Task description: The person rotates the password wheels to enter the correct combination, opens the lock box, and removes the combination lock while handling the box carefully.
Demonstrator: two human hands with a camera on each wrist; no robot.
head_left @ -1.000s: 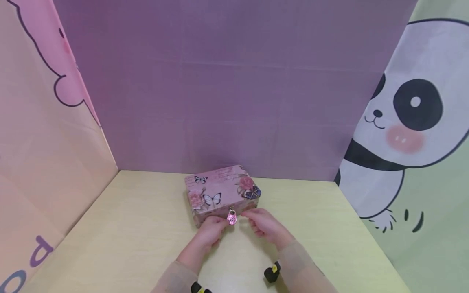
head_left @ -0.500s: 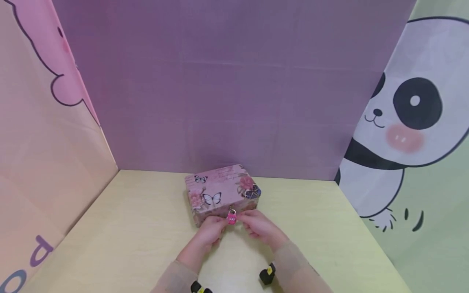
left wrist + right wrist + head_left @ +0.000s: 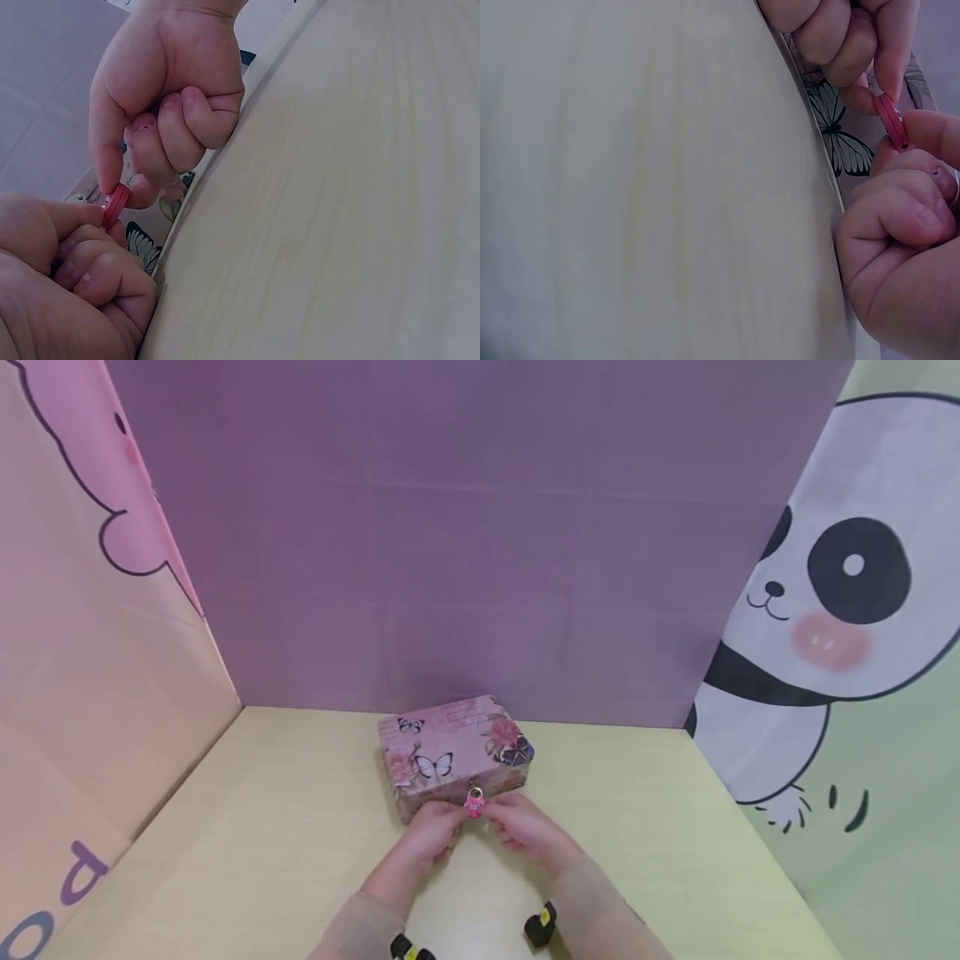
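A small pink combination padlock [image 3: 474,803] hangs by its shackle at the front of a pink box [image 3: 457,743] printed with butterflies and roses. The box's lid is down. My left hand [image 3: 433,833] pinches the padlock's left side between thumb and index finger. From the other side my right hand [image 3: 528,827] pinches it too. In the left wrist view the red-pink padlock body [image 3: 115,205] sits edge-on between both hands' fingertips, the other fingers curled. The right wrist view also has the padlock [image 3: 893,124] between thumbs and index fingers; its dials are mostly covered.
The box stands askew on a pale wooden table [image 3: 300,793], near a purple back wall [image 3: 465,552]. A panda-printed panel [image 3: 847,610] rises on the right, a pink cartoon panel [image 3: 90,577] on the left. Black wrist straps [image 3: 540,927] show at the sleeves.
My right hand has moved left and now grips the padlock, which it was apart from a second ago. The padlock has turned a little; my left hand and the box stay put.
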